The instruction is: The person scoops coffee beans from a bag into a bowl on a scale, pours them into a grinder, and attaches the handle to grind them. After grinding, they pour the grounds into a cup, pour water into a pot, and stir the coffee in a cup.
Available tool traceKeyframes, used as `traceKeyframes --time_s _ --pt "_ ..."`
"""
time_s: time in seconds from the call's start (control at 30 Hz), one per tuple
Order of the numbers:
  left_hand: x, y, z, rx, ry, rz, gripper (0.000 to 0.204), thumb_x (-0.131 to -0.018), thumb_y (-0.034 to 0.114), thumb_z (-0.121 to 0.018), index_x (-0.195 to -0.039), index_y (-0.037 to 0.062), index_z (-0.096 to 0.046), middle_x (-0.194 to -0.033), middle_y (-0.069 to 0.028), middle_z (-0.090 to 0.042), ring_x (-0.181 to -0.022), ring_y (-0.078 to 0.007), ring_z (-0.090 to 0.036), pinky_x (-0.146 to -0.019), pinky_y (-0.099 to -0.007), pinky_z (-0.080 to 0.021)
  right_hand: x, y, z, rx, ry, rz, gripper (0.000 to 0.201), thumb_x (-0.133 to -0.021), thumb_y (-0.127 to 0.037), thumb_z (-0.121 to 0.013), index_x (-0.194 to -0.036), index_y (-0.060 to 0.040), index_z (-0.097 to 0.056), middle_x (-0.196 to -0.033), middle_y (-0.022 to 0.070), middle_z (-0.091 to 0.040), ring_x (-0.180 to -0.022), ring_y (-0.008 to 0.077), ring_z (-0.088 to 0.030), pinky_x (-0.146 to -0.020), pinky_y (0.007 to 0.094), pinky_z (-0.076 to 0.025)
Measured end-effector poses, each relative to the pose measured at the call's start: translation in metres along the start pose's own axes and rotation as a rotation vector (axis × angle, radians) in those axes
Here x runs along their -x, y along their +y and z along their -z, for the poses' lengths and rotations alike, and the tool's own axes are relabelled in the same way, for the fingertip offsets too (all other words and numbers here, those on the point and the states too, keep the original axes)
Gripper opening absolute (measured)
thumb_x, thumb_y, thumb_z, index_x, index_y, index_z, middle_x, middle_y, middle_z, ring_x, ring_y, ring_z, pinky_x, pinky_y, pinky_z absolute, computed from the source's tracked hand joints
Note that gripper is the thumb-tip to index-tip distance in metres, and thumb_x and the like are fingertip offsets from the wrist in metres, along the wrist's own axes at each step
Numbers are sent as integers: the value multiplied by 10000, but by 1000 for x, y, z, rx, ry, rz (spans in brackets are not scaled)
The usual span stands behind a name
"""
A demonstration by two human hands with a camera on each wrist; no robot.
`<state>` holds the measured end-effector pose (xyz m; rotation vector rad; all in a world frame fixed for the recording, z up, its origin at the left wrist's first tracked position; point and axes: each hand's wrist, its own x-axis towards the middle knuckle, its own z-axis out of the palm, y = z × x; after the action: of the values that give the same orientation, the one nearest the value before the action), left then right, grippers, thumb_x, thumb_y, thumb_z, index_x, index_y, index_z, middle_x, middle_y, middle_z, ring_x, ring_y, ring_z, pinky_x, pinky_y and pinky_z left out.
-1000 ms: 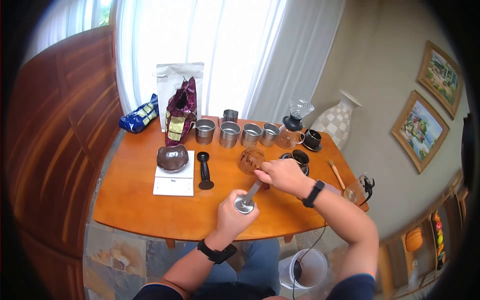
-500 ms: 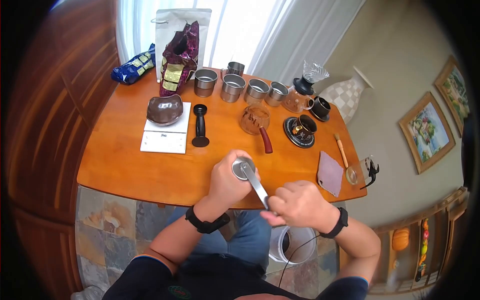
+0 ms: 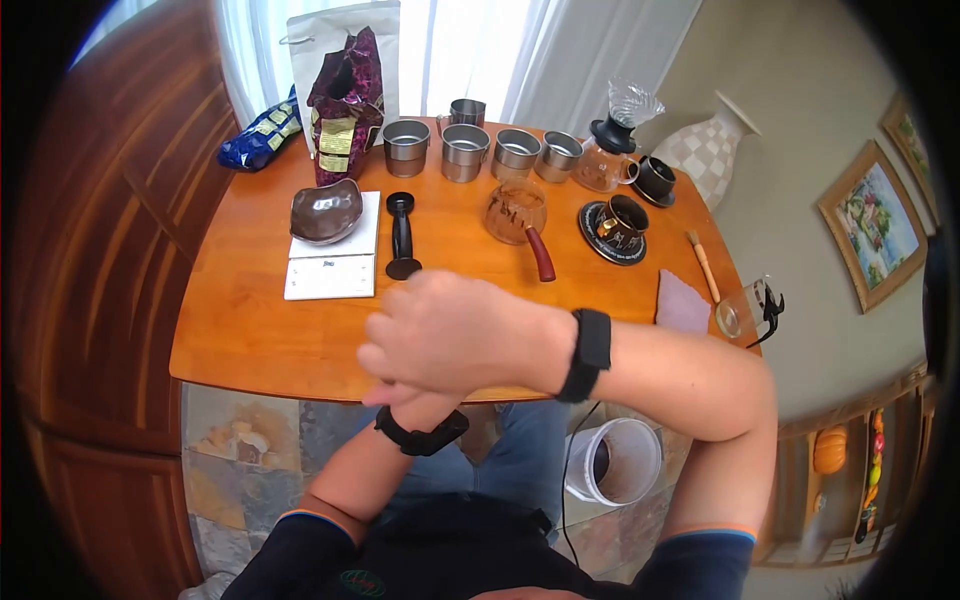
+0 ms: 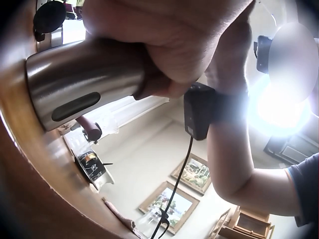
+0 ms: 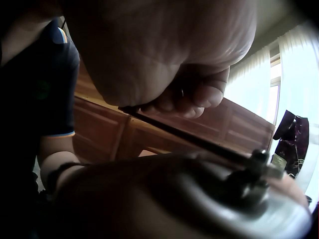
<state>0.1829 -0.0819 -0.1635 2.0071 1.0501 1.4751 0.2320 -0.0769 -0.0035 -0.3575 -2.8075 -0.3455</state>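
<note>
A steel hand coffee grinder, a cylinder with a dark oval slot in its side, is held in my left hand over the front of the table. In the head view my right hand crosses in front and hides the grinder and most of the left hand. In the right wrist view, the right hand's curled fingers grip the far end of the crank arm. That crank runs to the nut on the grinder's shiny round top; the knob itself is covered by the hand.
A white scale bears a brown bowl, beside a black tamper. Behind stand several steel cups and coffee bags. A glass pot with red handle, a cup on a saucer and a brush lie rightward.
My right hand has swung the crank round, from beyond the grinder to its near right side and now across to the left. The left hand keeps hold. The head view has tilted downward.
</note>
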Motion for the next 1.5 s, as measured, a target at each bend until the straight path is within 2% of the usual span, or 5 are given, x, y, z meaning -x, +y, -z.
traceKeyframes --time_s 0.53,0.8,1.27,1.33,1.5 --pt "-23 45 31 332 6 227 326 -778 90 -819 -1035 29 -628 -838 -50 -704 -766 -120 -682 -718 -298 -551 53 107 4 182 -193 -420 467 -1017 -497 -540 -797 -97 -637 -684 90 -638 -696 315 -689 -588 422 -527" --pt "-23 46 29 324 75 220 341 -747 134 -822 -1018 56 -629 -825 -113 -711 -739 -265 -726 -697 -357 -575 131 48 31 317 -215 -818 442 -1007 -387 -593 -694 -75 -575 -625 119 -595 -617 338 -628 -562 453 -477" --pt "-24 45 27 373 42 222 374 -731 133 -847 -1020 70 -619 -857 -99 -716 -781 -265 -731 -716 -360 -573 117 -56 62 114 -163 -381 414 -832 -371 -772 -656 -141 -476 -590 17 -437 -507 193 -521 -455 336 -415" --pt "-23 51 28 369 59 218 325 -772 75 -826 -1027 58 -625 -818 -56 -697 -741 -122 -670 -684 -288 -543 98 -61 58 113 -137 -317 423 -845 -383 -759 -655 -142 -467 -598 14 -435 -516 183 -516 -461 317 -407" --pt "-27 59 40 373 -35 322 326 -799 142 -799 -1053 62 -609 -847 -90 -709 -760 -242 -700 -730 -353 -564 62 -52 30 91 0 -158 440 -889 -434 -702 -655 -142 -470 -618 3 -449 -551 162 -512 -497 295 -399"
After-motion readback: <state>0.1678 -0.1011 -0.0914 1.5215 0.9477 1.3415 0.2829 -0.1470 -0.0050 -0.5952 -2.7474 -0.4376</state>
